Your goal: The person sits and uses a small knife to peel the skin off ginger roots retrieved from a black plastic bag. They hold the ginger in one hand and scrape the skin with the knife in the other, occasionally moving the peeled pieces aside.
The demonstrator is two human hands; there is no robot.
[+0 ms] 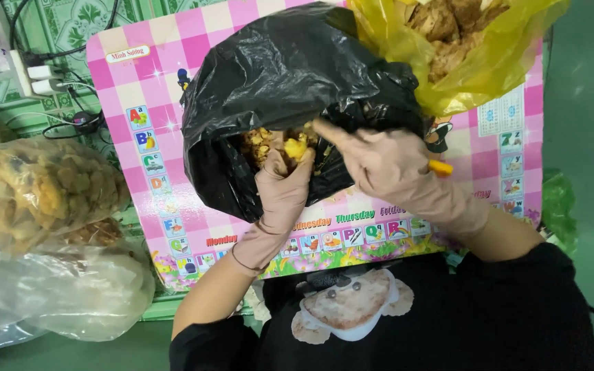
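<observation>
Yellow fruit piece (295,148), small and lumpy, is gripped between the fingers of the left hand (282,189), which is closed around it at the mouth of a crumpled black plastic bag (290,75). Head view: both hands are covered by beige gloves. The right hand (393,168) is laid on the bag's rim, index finger stretched toward the opening, a thin yellow-orange item (441,167) tucked behind it; whether that is gripped cannot be told. More yellow bits are seen inside the bag. The bag rests on a pink checked alphabet board (152,165). A yellow plastic bag of brown chunks (462,41) sits just behind. Clear bags of dried pieces (36,192) lie left. The piece is judged light, soft, probably sticky; a gentle pinch at its sides suits it.
</observation>
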